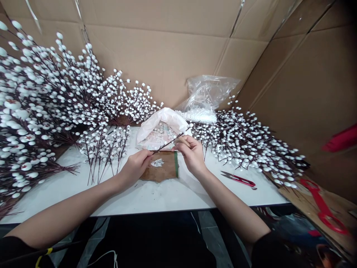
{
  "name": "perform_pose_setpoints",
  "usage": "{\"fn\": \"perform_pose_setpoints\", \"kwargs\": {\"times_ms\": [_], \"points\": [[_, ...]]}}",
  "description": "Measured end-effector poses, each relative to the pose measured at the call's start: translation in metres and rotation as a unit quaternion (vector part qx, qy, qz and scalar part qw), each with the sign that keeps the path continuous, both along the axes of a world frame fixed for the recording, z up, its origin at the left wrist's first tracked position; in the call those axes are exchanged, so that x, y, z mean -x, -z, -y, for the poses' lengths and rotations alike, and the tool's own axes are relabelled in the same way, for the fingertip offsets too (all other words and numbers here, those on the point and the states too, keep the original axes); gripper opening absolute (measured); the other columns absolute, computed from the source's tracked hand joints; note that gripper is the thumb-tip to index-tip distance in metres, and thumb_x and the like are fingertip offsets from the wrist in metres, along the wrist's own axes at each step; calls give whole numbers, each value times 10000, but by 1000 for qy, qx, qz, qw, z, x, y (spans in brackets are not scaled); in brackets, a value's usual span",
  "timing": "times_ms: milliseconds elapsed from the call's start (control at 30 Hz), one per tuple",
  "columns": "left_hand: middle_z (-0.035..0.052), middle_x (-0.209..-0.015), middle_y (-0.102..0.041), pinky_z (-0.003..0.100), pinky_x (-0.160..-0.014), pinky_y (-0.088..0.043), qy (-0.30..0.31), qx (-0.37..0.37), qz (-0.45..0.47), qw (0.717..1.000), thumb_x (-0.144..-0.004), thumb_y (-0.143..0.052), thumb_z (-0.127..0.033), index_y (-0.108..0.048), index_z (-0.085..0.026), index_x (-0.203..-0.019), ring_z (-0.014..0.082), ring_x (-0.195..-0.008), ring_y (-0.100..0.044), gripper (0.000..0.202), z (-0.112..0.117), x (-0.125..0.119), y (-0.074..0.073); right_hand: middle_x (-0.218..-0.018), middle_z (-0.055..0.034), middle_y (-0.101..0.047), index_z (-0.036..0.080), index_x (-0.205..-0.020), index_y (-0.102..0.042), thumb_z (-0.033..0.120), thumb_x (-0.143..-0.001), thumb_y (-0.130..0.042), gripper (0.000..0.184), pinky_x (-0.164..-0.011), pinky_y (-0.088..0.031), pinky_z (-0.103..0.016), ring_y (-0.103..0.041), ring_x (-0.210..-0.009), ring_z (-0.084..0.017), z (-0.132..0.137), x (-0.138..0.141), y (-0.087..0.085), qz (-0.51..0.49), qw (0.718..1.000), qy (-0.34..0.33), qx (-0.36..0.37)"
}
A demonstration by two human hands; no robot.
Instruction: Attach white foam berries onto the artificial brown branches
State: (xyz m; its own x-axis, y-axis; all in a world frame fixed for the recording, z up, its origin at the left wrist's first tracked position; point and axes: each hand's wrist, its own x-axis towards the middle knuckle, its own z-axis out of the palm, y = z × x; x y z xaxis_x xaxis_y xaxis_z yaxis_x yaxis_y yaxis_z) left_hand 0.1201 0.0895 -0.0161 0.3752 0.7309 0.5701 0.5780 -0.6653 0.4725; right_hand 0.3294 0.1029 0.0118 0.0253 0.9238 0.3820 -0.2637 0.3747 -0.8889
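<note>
A thin dark twig slants up to the right in front of me, with a white berry near its far tip. My left hand is closed around its lower end. Higher up, my right hand pinches at the same twig; its fingertips partly hide what lies between them. Beneath the twig is a brown board with a green strip on its right edge and a white smear on top. Just behind it, an open white bag holds many loose white berries.
Bunches of white-berried stems crowd the left side, with shorter berry sprigs in front. Another berry pile lies right. Red thread snips rest on the white table. Clear plastic stands against the cardboard wall.
</note>
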Motion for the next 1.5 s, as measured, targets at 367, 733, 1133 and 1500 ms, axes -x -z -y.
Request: {"fn": "perform_pose_setpoints", "kwargs": {"times_ms": [367,733,1133,1500], "points": [[-14,-735,-602,218,-633,-434,-11,-16,-5,1000,-927,-414,-197,-545,-196,-918,115,-669,-587,132,-1,1,-1,-645,40,-517,167,-620,-566,170,-685,-651,106,-611,-501,-271,-570,-573,-106,0,1,-1,-30,999,-4,32],[-13,-724,-604,234,-628,-431,-19,22,11,1000,-924,-406,-205,-546,-199,-899,125,-661,-579,142,-1,1,-1,-584,51,-546,175,-621,-560,186,-648,-659,103,-584,-489,-251,-569,-530,-104,0,1,-5,-29,997,20,62],[-13,-670,-612,254,-603,-449,-13,102,81,991,-911,-418,-227,-516,-199,-852,134,-616,-610,118,0,-1,-6,-625,39,-519,180,-622,-546,182,-683,-627,101,-624,-477,-260,-540,-589,-108,2,-2,-3,11,1000,15,19],[-9,-680,-616,265,-569,-499,20,164,134,977,-906,-432,-283,-508,-208,-847,150,-595,-648,122,-1,-3,-3,-996,-10,-593,193,-654,-563,240,-697,-629,92,-728,-511,-274,-550,-791,-123,-6,-8,-8,-94,995,21,29]]}}
